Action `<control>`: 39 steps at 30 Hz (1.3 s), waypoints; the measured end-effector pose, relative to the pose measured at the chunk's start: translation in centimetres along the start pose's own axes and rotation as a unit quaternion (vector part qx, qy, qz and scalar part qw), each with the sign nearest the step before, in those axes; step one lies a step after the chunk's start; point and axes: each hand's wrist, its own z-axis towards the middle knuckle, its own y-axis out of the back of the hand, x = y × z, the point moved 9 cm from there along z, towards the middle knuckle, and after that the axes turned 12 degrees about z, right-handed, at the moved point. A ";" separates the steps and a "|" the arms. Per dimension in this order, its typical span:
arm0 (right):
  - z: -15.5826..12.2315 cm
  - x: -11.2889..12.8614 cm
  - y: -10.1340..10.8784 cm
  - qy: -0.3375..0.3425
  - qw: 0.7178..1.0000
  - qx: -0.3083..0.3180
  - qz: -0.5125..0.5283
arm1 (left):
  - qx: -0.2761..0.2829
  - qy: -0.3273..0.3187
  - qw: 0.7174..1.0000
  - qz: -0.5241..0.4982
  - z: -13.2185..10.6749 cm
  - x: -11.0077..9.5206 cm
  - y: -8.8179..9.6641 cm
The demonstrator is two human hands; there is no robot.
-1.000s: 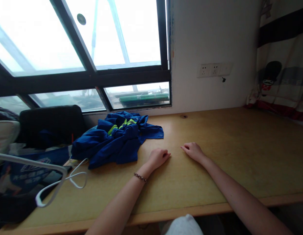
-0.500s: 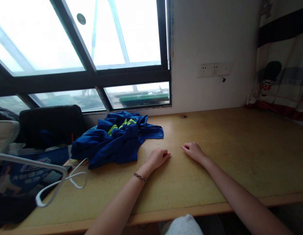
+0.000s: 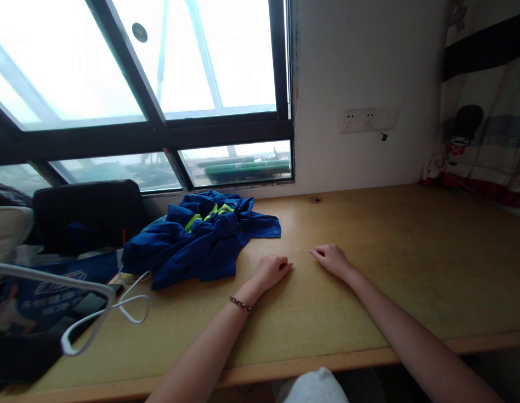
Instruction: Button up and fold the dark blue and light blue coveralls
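Observation:
My left hand [image 3: 272,270] rests on the wooden tabletop [image 3: 394,246] in a loose fist, with a dark beaded bracelet [image 3: 240,304] at its wrist. No object shows in its curled fingers. A short gap to the right of it, my right hand [image 3: 332,259] also lies on the wood, fingers folded in and holding nothing visible. Close by on the left is a crumpled blue garment [image 3: 201,240] with yellow-green reflective strips; its nearest edge is a little beyond my left hand, and neither hand touches it.
A white cable [image 3: 131,313] and a white curved metal bar [image 3: 66,285] are at the left, beside a dark blue printed bag [image 3: 54,302]. Behind them stands a black chair-like back [image 3: 89,215]. Wall sockets [image 3: 360,120] and a curtain [image 3: 486,123] are at the right; the window [image 3: 218,129] is ahead.

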 end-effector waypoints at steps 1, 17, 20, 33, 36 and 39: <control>0.0 0.0 0.0 0.000 1.000 -0.001 0.000 | 0.000 -0.002 1.000 -0.001 0.0 0.0 0.0; 0.0 0.2 0.2 0.005 1.000 -0.001 0.006 | -0.013 -0.021 1.000 0.008 0.0 0.0 -0.3; 0.0 0.2 0.1 0.002 1.000 0.000 0.002 | -0.017 -0.025 0.999 0.011 0.0 0.1 -0.5; -0.1 0.3 0.2 0.003 1.000 -0.004 0.004 | -0.025 -0.030 0.999 0.018 0.1 0.1 -0.6; 0.0 0.2 0.1 0.005 1.000 -0.003 0.006 | -0.030 -0.032 0.999 0.019 0.1 0.1 -0.5; 0.0 0.1 0.1 0.006 1.000 -0.003 0.008 | -0.030 -0.032 0.999 0.021 0.0 0.0 -0.4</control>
